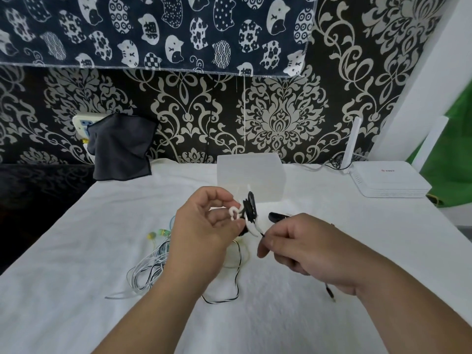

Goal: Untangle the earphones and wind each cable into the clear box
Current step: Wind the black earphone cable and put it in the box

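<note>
The left hand [204,226] pinches the black-and-white earphones [249,208] up before the clear box [251,172], and the right hand [306,251] pinches their black cable [239,261] close by, probably to loosen a knot. The other cables [150,272] lie tangled on the cloth [76,302]. The knot itself is hard to make out.

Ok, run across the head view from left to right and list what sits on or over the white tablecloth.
Loose white cable tangle → left hand → black-and-white earphone cable → right hand → white router.
</note>
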